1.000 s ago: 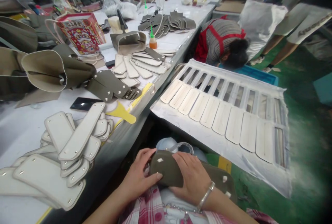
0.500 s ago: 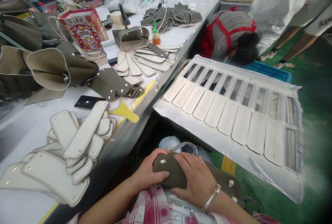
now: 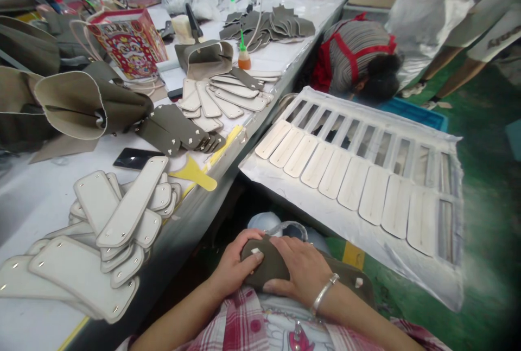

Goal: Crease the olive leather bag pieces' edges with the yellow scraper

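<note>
On my lap lies an olive-green leather panel (image 3: 266, 264) with small white tabs. My left hand (image 3: 232, 270) curls round its left end, the thumb on top. My right hand (image 3: 303, 272), with a silver bracelet at the wrist, lies across the panel's middle with fingers bent over it and pressing down. The panel's right end (image 3: 354, 283) sticks out beyond my right wrist. To my left, on the table's near edge, sits a heap of white rounded panels (image 3: 106, 226).
The long white table (image 3: 36, 199) holds olive bags (image 3: 81, 104), olive panels (image 3: 179, 131), a black phone (image 3: 136, 158), a yellow scraper (image 3: 195, 174) and an orange glue bottle (image 3: 243, 58). A slatted rack (image 3: 358, 177) carries several cream panels. A person in a striped top (image 3: 358, 58) bends beyond it.
My left hand has closed more tightly round the panel's left end, and my right hand has flattened over it. The view has shifted slightly.
</note>
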The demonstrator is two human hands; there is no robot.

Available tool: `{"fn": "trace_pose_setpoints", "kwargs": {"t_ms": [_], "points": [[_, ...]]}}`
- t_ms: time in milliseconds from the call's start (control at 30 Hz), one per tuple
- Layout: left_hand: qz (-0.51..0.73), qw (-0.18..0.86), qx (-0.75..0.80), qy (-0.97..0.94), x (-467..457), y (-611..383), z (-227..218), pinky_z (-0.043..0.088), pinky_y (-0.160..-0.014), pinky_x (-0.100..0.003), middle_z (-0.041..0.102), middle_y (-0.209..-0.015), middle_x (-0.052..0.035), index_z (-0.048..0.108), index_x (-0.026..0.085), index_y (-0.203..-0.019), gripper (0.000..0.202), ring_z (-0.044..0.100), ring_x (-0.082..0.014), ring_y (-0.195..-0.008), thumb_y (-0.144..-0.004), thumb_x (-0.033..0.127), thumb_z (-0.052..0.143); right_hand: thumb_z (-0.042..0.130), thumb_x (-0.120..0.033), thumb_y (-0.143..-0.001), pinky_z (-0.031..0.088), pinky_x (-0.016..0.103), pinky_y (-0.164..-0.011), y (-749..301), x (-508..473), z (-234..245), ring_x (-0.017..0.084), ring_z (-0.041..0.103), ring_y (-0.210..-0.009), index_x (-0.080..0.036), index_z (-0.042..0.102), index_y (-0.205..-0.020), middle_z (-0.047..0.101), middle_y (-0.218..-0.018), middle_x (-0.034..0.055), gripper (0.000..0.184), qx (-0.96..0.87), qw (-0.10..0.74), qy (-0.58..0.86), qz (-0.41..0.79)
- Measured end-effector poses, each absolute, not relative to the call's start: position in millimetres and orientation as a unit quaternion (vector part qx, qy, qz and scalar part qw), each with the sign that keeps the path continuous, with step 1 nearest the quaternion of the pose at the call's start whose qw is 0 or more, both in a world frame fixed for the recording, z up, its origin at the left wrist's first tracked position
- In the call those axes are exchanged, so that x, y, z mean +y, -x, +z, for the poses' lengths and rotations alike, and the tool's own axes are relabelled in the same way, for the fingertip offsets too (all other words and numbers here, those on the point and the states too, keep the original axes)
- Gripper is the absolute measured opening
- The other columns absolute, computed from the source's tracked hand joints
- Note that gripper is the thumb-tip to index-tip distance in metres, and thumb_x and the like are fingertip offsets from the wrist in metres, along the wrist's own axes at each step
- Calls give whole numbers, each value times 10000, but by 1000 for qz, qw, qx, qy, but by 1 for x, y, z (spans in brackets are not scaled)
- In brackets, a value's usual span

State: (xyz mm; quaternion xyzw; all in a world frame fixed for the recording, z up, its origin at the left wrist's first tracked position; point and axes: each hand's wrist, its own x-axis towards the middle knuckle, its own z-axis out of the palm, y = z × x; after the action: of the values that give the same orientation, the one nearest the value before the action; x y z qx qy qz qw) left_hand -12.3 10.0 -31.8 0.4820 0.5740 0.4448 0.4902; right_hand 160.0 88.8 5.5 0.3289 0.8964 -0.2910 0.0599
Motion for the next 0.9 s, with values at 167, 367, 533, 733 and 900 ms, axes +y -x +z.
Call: {"fn": "trace_pose_setpoints", "kwargs": {"t_ms": [167,367,533,733,900], "points": [[447,491,578,-474,9,12,-31,364,-946,-327,534,-1151,-34,527,217,-983,200,487,-205,-1074,-794,282,525,541,-512,-777,421,368,-731,-152,95,3,243,543,-867,-206,523,-1091,607,-969,68,439,901,74,-315,-288],[455,489,577,-469,9,11,-30,373,-937,-318,533,-1146,-32,536,215,-965,182,495,-200,-1066,-795,280,532,472,-419,-858,413,345,-827,-144,100,1,209,541,-941,-168,551,-1074,597,-1037,88,340,913,41,-268,-304],[460,484,582,-464,10,11,-31,369,-946,-327,534,-1150,-43,547,204,-951,169,495,-205,-1073,-795,270,535,404,-407,-893,423,354,-820,-136,113,3,218,563,-930,-131,545,-1102,619,-974,102,374,926,87,-220,-294],[457,475,591,-465,11,13,-31,362,-949,-338,544,-1138,-46,557,199,-957,180,501,-209,-1070,-791,266,534,405,-392,-893,432,346,-807,-131,125,2,225,578,-927,-129,556,-1078,622,-988,103,356,930,123,-177,-298],[453,459,593,-482,10,11,-32,344,-973,-340,529,-1161,-57,559,197,-973,194,483,-212,-1099,-789,252,533,434,-433,-867,403,377,-864,-145,103,-2,235,528,-1022,-111,425,-1238,564,-1133,140,492,931,61,-234,-273]]}}
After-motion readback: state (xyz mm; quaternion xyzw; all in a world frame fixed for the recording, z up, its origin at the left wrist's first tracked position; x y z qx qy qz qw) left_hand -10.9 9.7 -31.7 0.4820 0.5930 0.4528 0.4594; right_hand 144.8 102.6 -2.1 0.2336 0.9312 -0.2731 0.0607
